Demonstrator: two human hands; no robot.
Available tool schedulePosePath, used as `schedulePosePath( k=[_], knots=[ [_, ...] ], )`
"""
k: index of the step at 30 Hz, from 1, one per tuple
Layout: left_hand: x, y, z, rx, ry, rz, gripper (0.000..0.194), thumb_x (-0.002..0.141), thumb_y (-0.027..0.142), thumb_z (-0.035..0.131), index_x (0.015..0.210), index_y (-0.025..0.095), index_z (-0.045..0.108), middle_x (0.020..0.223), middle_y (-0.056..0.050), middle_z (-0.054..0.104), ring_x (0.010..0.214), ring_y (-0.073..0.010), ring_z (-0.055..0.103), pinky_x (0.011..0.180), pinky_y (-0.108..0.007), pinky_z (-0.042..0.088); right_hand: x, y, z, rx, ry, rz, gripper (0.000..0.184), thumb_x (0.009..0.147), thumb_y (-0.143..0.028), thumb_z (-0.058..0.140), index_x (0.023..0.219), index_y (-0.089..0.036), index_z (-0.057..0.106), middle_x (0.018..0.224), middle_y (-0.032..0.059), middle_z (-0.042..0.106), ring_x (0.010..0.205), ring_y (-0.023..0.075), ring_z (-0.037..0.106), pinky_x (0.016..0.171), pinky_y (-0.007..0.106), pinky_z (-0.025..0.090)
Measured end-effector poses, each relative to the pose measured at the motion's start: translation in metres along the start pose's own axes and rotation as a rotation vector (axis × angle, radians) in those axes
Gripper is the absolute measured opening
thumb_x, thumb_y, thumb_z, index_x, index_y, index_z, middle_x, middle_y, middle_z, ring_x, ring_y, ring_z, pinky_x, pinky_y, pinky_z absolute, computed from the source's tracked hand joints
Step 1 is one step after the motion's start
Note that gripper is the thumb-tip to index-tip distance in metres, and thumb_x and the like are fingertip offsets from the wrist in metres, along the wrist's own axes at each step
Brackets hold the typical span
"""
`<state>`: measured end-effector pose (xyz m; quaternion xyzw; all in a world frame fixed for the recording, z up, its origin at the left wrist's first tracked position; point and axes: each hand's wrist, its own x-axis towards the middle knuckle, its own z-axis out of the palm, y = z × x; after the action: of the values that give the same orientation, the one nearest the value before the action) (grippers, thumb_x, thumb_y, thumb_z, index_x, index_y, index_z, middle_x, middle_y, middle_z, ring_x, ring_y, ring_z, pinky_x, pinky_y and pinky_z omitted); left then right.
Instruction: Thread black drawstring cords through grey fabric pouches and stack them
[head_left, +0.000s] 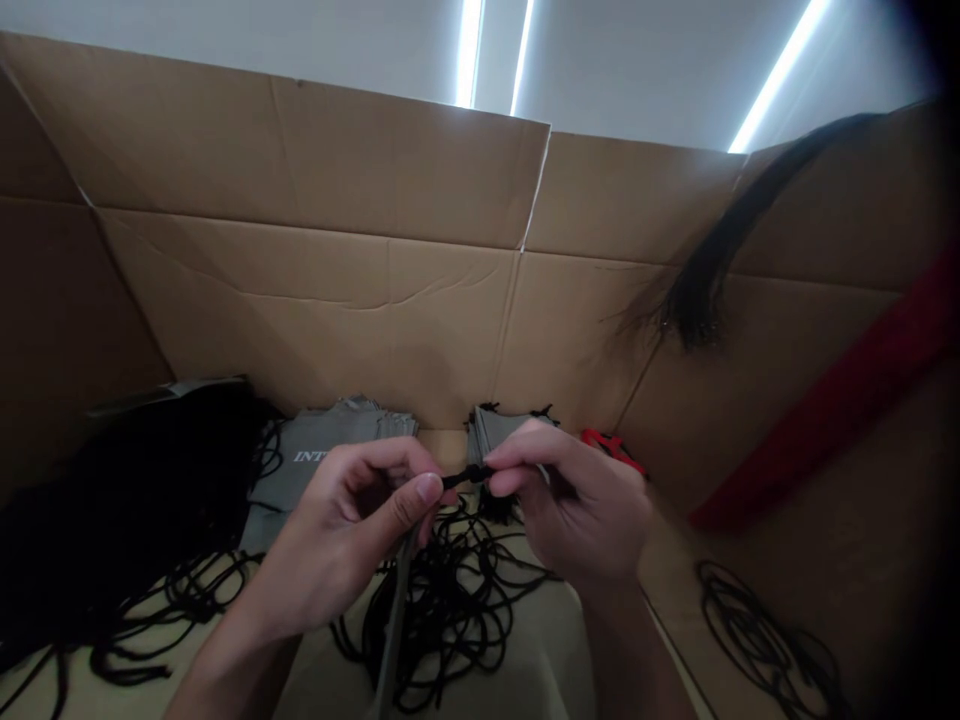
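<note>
A short black cord (475,474) with a knot in it is stretched between my two hands. My left hand (352,535) pinches one side of the cord between thumb and fingers. Beneath that hand hangs a narrow grey strip (397,620), seemingly a grey fabric piece viewed edge-on. With its thumb and fingertips, my right hand (581,505) grips the cord just right of the knot. Loose black cords (457,600) lie tangled under both hands. Behind the left hand is a stack of grey fabric pieces (281,490) with partly hidden white lettering.
Cardboard walls (337,260) surround the work surface. A black pile (142,490) lies left. A smaller grey stack (495,428) and a red object (615,450) stand behind my right hand. Cord coils (757,640), red material (832,410) and a hanging black strand bundle (705,280) are right.
</note>
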<state>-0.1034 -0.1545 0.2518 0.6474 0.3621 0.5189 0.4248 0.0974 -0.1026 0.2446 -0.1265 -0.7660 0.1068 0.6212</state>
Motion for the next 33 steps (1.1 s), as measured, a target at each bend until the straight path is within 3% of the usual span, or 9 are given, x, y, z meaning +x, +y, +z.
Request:
schedulePosePath(
  k=[8,14,17,21,23,25,28,31,33],
  knots=[
    [-0.003,0.0,0.008,0.077,0.029,0.119,0.028,0.098,0.032,0.069,0.075,0.016,0.067,0.063,0.0,0.058,0.058,-0.0105,0.048,0.051,-0.021,0.036,-0.007,0.0,0.008,-0.051,0.12,0.084,0.018,0.103,-0.018,0.063,0.086,-0.024,0.064,0.071,-0.0024,0.066,0.065,0.0133,0.064,0.061,0.027,0.049],
    [0.002,-0.002,0.003,0.146,0.12,0.119,0.031,0.099,0.033,0.067,0.072,0.016,0.065,0.061,0.001,0.054,0.057,-0.0108,0.044,0.049,-0.022,0.033,-0.002,0.005,-0.009,-0.005,0.164,0.227,0.008,0.101,-0.026,0.069,0.094,-0.024,0.07,0.077,-0.0016,0.07,0.065,0.0115,0.065,0.058,0.023,0.05],
    [0.001,-0.004,-0.001,0.116,0.133,0.13,0.029,0.098,0.032,0.069,0.075,0.016,0.066,0.063,0.0,0.055,0.059,-0.0117,0.048,0.052,-0.023,0.037,0.002,0.013,-0.014,0.053,-0.045,0.305,0.008,0.1,-0.026,0.071,0.108,-0.026,0.073,0.093,0.0009,0.076,0.083,0.0138,0.072,0.072,0.024,0.056],
    [-0.009,-0.004,-0.001,-0.094,-0.034,0.182,0.033,0.099,0.043,0.069,0.076,0.019,0.065,0.062,0.001,0.054,0.057,-0.0134,0.048,0.053,-0.026,0.039,0.003,0.02,-0.003,0.151,-0.537,0.201,0.057,0.089,-0.025,0.081,0.143,-0.025,0.061,0.148,0.0115,0.064,0.138,0.026,0.06,0.114,0.042,0.05],
    [-0.014,-0.002,-0.003,-0.159,-0.117,0.23,0.039,0.099,0.05,0.067,0.073,0.021,0.063,0.06,0.0,0.053,0.058,-0.016,0.051,0.059,-0.031,0.045,0.004,0.022,0.003,0.16,-0.689,0.205,0.047,0.089,-0.022,0.079,0.134,-0.022,0.065,0.142,0.0114,0.069,0.134,0.0263,0.062,0.113,0.043,0.05],
    [-0.015,0.002,-0.008,-0.091,-0.13,0.26,0.044,0.101,0.051,0.062,0.069,0.021,0.062,0.059,-0.001,0.054,0.06,-0.0179,0.053,0.064,-0.035,0.048,0.005,0.023,0.003,0.077,-0.747,0.302,0.017,0.093,-0.016,0.072,0.109,-0.021,0.073,0.109,0.0044,0.079,0.105,0.0207,0.073,0.092,0.034,0.056],
    [-0.009,0.004,-0.014,0.248,0.039,0.342,0.032,0.103,0.035,0.063,0.075,0.02,0.068,0.072,-0.004,0.065,0.07,-0.0191,0.061,0.07,-0.035,0.051,0.006,0.026,-0.005,-0.143,-0.65,0.408,0.011,0.096,-0.012,0.066,0.092,-0.02,0.072,0.085,-0.001,0.076,0.08,0.0158,0.068,0.073,0.027,0.049],
    [-0.001,-0.004,-0.009,0.674,0.3,0.495,0.01,0.098,0.016,0.066,0.099,0.021,0.074,0.116,-0.009,0.073,0.102,-0.0232,0.069,0.093,-0.038,0.057,0.005,0.031,-0.006,-0.319,-0.449,0.344,0.011,0.099,-0.015,0.065,0.092,-0.019,0.073,0.089,0.0027,0.077,0.081,0.0179,0.068,0.074,0.029,0.048],
    [0.003,-0.014,0.0,0.829,0.295,0.521,0.028,0.099,0.01,0.06,0.122,0.023,0.071,0.138,-0.01,0.068,0.122,-0.0249,0.066,0.104,-0.041,0.056,0.002,0.031,0.001,-0.322,-0.402,0.278,0.011,0.1,-0.015,0.063,0.095,-0.019,0.072,0.092,0.005,0.077,0.083,0.0192,0.069,0.076,0.03,0.049]
  ],
)
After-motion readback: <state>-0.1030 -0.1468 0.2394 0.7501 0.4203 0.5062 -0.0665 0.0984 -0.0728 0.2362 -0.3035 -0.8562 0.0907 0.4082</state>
